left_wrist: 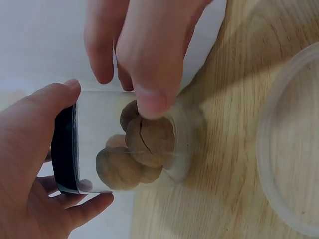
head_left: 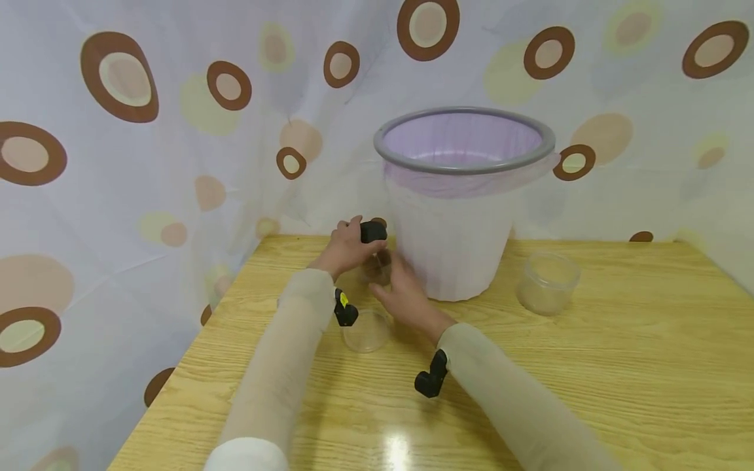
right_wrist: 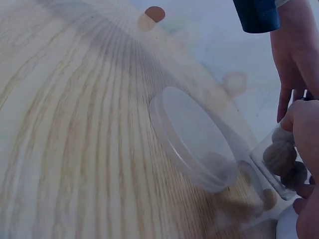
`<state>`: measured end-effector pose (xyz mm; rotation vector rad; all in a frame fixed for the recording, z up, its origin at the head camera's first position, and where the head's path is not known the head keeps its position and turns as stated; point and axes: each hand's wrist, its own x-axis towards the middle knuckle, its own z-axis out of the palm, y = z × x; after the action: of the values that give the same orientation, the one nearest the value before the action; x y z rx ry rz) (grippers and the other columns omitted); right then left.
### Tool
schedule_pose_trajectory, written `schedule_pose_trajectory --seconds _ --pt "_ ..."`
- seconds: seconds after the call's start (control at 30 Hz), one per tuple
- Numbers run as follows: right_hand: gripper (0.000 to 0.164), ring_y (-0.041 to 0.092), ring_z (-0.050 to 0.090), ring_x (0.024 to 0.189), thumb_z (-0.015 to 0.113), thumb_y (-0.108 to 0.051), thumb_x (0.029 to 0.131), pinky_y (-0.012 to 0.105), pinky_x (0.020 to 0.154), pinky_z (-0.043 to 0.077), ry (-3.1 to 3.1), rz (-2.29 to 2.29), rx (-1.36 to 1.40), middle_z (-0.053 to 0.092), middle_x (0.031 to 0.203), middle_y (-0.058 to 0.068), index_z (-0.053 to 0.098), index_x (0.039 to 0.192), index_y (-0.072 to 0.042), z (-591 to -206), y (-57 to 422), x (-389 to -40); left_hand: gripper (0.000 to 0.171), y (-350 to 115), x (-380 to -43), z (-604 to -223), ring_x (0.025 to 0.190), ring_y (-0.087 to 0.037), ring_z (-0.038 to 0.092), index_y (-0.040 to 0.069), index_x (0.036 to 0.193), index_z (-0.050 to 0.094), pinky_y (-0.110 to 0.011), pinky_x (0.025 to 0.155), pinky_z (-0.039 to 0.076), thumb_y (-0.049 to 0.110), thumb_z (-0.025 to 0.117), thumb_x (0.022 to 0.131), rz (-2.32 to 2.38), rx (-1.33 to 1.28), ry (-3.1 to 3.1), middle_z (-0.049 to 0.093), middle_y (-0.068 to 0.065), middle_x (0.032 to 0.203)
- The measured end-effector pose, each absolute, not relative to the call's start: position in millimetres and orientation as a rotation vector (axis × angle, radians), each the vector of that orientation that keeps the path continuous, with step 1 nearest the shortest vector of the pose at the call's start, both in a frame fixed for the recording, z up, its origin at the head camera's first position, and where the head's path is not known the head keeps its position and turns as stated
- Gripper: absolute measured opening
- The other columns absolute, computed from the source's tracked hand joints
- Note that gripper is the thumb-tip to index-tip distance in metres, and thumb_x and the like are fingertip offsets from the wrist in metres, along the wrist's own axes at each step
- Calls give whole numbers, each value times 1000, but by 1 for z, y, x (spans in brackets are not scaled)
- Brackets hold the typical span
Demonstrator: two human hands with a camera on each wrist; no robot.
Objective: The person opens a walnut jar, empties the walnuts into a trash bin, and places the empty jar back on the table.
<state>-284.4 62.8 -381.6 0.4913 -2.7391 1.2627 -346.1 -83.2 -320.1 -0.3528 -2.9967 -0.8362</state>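
A clear jar (left_wrist: 102, 124) with a black lid (left_wrist: 65, 149) stands upright on the table, left of the bin. Several walnuts (left_wrist: 149, 142) lie in its bottom, one with a dark crack. My left hand (head_left: 344, 248) grips the black lid from above, thumb and fingers on opposite sides. Lower down, my right hand (head_left: 409, 301) holds the jar's body, its thumb across the front; its other fingers are partly hidden. A round, clear plastic tub (head_left: 366, 332) sits just in front of the jar, between my forearms.
A large white bin (head_left: 450, 242) with a grey rim and pinkish liner stands right behind my right hand. Farther right is another clear round container (head_left: 548, 284). The wooden table (head_left: 618, 366) ends at a patterned curtain (head_left: 235, 150) at the back and left.
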Motion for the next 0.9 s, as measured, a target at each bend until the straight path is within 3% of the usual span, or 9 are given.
schedule_pose_trajectory --seconds 0.17,0.33,0.5,0.6,0.73,0.9 --pt "67 31 39 139 62 -21 97 45 116 35 -2679 1251 454 38 151 19 26 149 0 -376 49 -293 88 -87 -345 -316 134 -42 40 5 157 22 -51 110 41 55 59 93 -920 -297 -2977 31 -29 150" --pt "74 28 37 141 64 -19 94 42 117 35 -2680 1244 415 34 153 17 21 152 -5 -369 40 -297 94 -97 -341 -314 130 -41 44 8 156 25 -51 107 44 64 59 88 -1004 -220 -2963 30 -28 149" --pt "70 28 45 132 65 -18 91 42 110 41 -2647 1247 485 41 143 17 27 148 -5 -363 38 -295 90 -110 -337 -315 116 -33 49 7 148 39 -46 99 48 67 62 84 -1137 -199 -2916 36 -24 141" --pt "75 29 42 134 67 -21 92 42 113 39 -2659 1176 521 40 145 17 24 151 -3 -360 39 -292 83 -116 -335 -316 105 -30 55 4 139 45 -43 90 53 64 63 84 -1258 -218 -2876 41 -24 134" --pt "85 30 39 138 70 -27 91 43 116 35 -2686 1033 548 36 149 17 19 154 -2 -357 42 -289 78 -119 -330 -316 92 -30 63 -1 131 47 -46 81 59 60 64 86 -1398 -257 -2831 51 -22 122" --pt "90 32 42 135 73 -32 89 44 114 38 -2689 899 611 37 148 17 19 155 -1 -351 47 -281 75 -121 -317 -316 91 -28 64 1 127 46 -48 81 59 61 65 86 -1480 -259 -2810 56 -16 115"
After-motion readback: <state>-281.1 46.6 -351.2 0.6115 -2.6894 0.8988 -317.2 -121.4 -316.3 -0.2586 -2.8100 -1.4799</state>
